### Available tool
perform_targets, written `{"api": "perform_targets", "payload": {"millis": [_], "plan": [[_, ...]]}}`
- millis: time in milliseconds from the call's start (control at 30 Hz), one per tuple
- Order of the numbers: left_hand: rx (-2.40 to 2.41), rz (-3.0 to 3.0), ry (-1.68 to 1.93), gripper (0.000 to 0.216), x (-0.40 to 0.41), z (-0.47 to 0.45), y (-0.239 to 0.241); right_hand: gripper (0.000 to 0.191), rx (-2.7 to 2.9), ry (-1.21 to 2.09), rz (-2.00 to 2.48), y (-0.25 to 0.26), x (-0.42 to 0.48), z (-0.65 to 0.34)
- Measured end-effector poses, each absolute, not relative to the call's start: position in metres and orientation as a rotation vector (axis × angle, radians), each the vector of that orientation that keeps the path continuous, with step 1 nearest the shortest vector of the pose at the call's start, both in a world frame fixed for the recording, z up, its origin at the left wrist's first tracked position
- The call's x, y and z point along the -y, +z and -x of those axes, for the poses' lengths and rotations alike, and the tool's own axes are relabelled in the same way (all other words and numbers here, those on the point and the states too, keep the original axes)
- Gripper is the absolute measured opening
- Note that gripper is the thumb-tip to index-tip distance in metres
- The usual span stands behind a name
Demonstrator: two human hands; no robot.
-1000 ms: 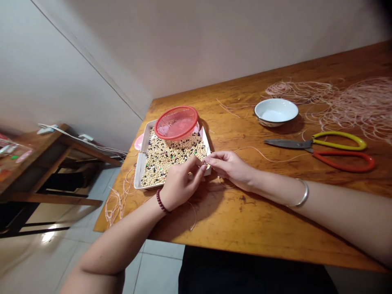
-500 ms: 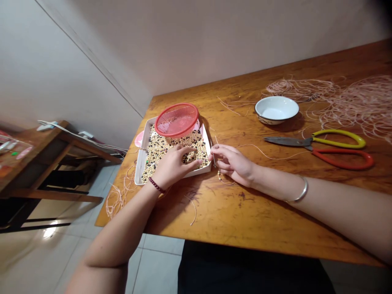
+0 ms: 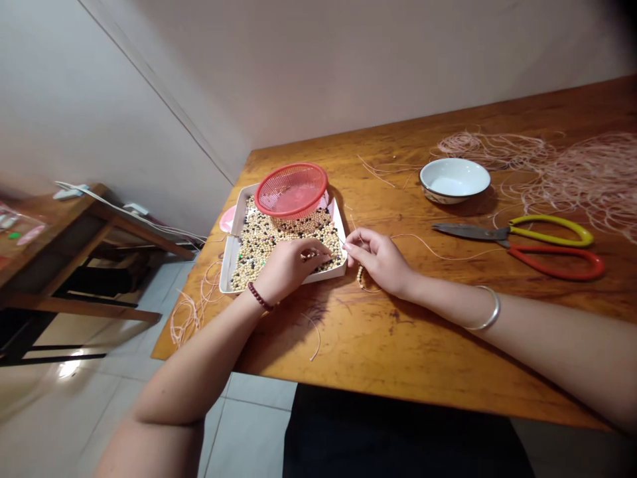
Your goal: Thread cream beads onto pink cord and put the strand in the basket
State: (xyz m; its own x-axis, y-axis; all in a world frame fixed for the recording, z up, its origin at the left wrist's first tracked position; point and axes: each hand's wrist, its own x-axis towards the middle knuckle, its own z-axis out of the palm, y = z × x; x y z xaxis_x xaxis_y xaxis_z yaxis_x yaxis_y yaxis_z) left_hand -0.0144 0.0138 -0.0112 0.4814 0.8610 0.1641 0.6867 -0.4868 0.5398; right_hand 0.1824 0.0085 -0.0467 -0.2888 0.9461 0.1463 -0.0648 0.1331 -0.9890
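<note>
My left hand [image 3: 288,265] lies in the white tray [image 3: 225,269] of small cream and dark beads [image 3: 259,245], grip closed, content hidden. My right hand [image 3: 381,262], just beside the tray, pinches the thin pink cord [image 3: 444,257].

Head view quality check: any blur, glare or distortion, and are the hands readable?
Head view: sharp at centre, with the left hand over the bead tray and the right hand pinching a cord both clear; the side table at the left edge is smeared; glare shines on the floor tiles; the top right corner is vignetted; wide-angle bend slants the wall.
</note>
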Motion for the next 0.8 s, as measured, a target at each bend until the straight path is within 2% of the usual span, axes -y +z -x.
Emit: {"api": "perform_targets", "payload": {"millis": [400, 800], "plan": [[-1.298, -2.218, 0.800, 0.017, -0.0146, 0.0120, -0.0154, 0.029, 1.434, 1.236, 1.027, -0.0543, -0.0098, -0.1814], [-1.260, -2.223, 0.753, 0.021, -0.0178, 0.0117, -0.0136, 0.025, 1.529, 1.214, 1.093, -0.0559, -0.0054, -0.1805]]}}
